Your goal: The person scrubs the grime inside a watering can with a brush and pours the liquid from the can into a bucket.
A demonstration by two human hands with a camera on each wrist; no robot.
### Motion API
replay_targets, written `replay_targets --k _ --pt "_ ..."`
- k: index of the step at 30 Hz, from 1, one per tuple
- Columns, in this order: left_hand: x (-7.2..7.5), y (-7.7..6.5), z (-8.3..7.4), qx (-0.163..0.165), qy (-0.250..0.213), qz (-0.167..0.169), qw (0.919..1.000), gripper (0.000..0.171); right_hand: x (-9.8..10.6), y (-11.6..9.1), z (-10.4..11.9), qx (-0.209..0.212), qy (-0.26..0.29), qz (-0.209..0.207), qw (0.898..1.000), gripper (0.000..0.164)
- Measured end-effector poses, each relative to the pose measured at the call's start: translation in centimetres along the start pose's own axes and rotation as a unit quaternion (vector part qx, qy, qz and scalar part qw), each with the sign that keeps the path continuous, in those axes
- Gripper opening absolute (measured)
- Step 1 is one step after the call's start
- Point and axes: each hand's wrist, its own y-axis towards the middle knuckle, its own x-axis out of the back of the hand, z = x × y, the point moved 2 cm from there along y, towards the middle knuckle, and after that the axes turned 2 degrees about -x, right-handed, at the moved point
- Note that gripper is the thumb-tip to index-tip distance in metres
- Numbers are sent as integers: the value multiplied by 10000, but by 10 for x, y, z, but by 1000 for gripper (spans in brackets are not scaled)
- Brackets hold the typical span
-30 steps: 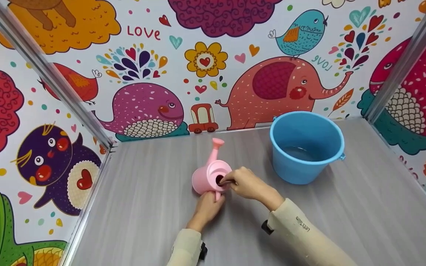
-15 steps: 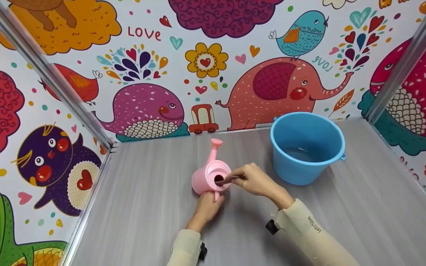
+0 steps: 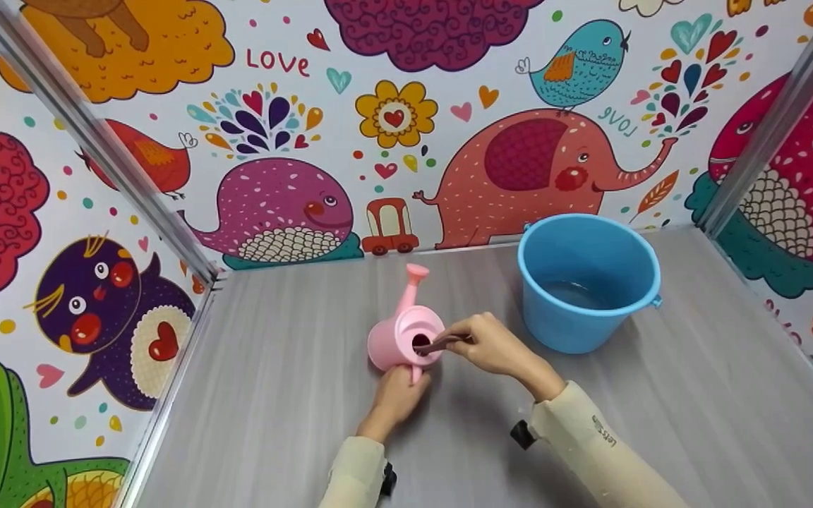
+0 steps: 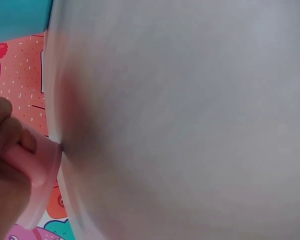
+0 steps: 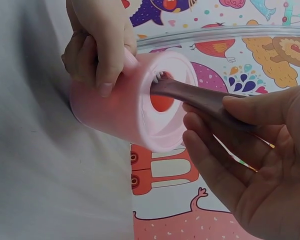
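A pink watering can point(image 3: 387, 344) stands on the grey tabletop, its spout pointing away from me. My left hand point(image 3: 396, 401) grips the can's handle; the left wrist view shows curled fingers point(image 4: 5, 125) around it. Between thumb and fingers, my right hand point(image 3: 495, 347) pinches the dark brown handle of a brush point(image 5: 190, 94). The brush passes into the round opening on top of the can, where whitish bristles show in the right wrist view. Most of its head is hidden inside the can.
A blue bucket point(image 3: 576, 324) stands on the tabletop point(image 3: 293, 367) to the right, beyond my right hand. Walls with cartoon animals point(image 3: 279, 212) close off the back and sides, with metal corner posts point(image 3: 117, 155) between panels.
My right hand has drawn back a little to the right, so more of the brush handle shows outside the opening. The left hand and watering can have stayed put.
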Motion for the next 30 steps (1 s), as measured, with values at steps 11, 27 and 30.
replay_targets --k 11,27,30 --pt "0 -1 1 -26 -60 1 10000 36 -30 2 2 176 -349 314 9987 26" --pt "2 1 0 -79 -155 -21 9998 36 -16 -2 0 11 291 162 9994 22" --pt "2 0 1 -49 -236 -36 9997 36 -9 -5 -2 -41 664 185 9976 24"
